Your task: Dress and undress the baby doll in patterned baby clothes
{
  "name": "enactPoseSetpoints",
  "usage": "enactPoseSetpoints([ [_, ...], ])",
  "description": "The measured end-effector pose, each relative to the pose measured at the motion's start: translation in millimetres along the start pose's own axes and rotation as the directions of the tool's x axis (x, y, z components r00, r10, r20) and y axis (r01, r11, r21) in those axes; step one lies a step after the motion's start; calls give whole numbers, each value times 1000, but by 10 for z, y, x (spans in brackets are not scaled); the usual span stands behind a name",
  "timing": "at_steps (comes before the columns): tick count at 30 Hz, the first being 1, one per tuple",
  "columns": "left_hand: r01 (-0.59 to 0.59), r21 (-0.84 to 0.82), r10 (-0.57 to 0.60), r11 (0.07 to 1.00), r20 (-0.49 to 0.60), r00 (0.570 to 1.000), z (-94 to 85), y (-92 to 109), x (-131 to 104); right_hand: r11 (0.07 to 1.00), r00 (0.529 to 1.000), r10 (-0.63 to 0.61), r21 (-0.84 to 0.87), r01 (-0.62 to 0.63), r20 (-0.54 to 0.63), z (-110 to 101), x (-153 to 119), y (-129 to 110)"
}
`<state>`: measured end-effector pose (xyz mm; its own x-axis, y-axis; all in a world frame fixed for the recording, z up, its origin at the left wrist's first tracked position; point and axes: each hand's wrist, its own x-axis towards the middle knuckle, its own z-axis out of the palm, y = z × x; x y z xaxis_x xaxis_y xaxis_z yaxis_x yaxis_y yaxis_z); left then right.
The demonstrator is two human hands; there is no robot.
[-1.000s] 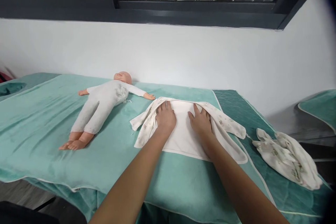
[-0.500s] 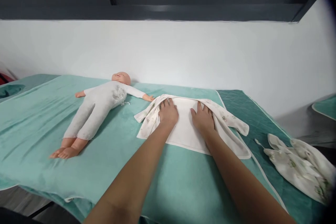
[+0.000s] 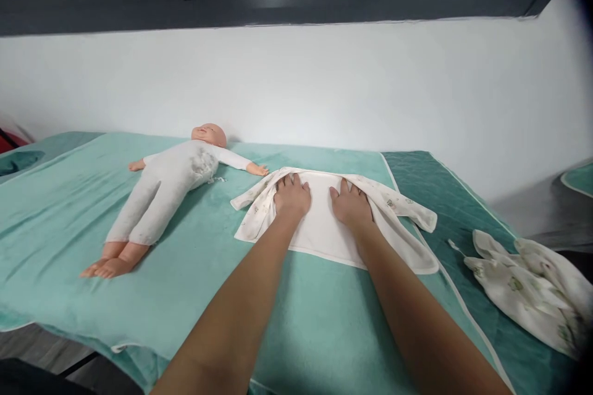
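Observation:
A white baby jacket (image 3: pixel 319 222) with small printed figures lies spread open on the green sheet, its sleeves out to both sides. My left hand (image 3: pixel 293 196) rests flat on its left inner side, fingers spread and tips near the folded collar edge. On the right inner side lies my right hand (image 3: pixel 351 205), also flat with fingers apart. Neither hand grips the cloth. To the left, a baby doll (image 3: pixel 178 176) in a white bodysuit lies on its back, one hand close to the jacket's left sleeve.
A crumpled white printed garment (image 3: pixel 528 290) lies on the darker green cover (image 3: pixel 426 185) at the right. Behind the light green sheet (image 3: pixel 194 308) rises a white wall (image 3: pixel 296 86) below a dark window frame (image 3: pixel 324 3). The sheet's front edge hangs down at lower left.
The view has shifted slightly, so most things sit a little further left. Both hands keep nearly the same place on the jacket, and the doll has not moved.

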<state>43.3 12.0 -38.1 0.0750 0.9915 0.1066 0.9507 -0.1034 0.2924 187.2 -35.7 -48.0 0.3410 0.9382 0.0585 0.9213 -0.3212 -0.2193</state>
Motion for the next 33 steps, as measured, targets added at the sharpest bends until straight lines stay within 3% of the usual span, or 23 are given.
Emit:
enactPoseSetpoints([
  [11, 14, 30, -13, 999, -13, 1000, -8, 27, -22, 1000, 999, 15, 9, -15, -41, 29, -12, -17],
  [17, 2, 40, 1, 999, -66, 998, -3, 32, -61, 1000, 987, 2, -1, -2, -163, 60, -32, -54],
  [25, -1, 43, 2, 999, -28, 1000, 10, 29, -30, 1000, 992, -11, -2, 11, -125, 93, 22, -9],
  [30, -13, 37, 14, 999, -38, 999, 2, 22, -46, 996, 980, -84, -22, 81, -181, 70, -44, -29],
  [33, -14, 30, 15, 999, -33, 999, 13, 15, -46, 976, 954, -219, -39, 216, -203, 54, -87, -43],
])
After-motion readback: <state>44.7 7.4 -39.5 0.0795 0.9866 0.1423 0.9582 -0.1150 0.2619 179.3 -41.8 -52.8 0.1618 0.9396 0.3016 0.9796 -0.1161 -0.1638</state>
